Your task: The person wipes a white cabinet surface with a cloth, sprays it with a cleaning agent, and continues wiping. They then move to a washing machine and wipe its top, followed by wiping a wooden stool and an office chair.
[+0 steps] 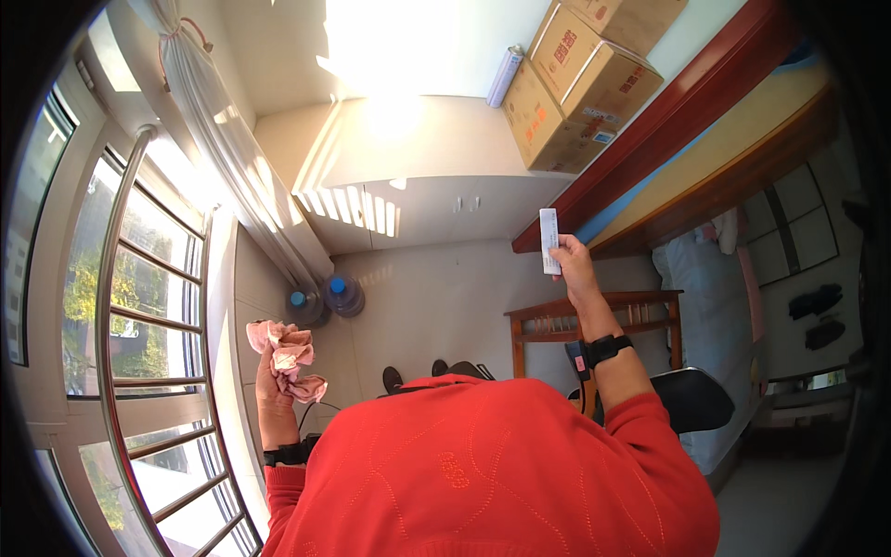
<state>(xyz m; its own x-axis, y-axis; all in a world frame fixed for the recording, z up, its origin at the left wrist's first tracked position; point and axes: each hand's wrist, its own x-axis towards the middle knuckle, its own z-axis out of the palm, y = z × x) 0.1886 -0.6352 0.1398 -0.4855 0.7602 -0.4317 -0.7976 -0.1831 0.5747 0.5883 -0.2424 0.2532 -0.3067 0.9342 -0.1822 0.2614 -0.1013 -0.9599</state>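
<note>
At the left, my left hand (270, 379) is closed around a crumpled pink cloth (285, 351), close to the window side. My right hand (574, 264) pinches a narrow white box or card (548, 240) that bears small writing; it is raised over the floor near the dark red beam. Both wrists wear black bands, and the right one also carries a small device (578, 358). Two large water bottles (343, 296) with blue caps stand on the floor beyond the cloth, beside the curtain.
A metal window railing (115, 278) and a white curtain (209, 125) line the left. Cardboard boxes (585, 76) and a spray can (505, 75) stand on a pale cabinet (431, 150). A wooden chair or rack (592, 306) and a bed (710, 292) are at the right.
</note>
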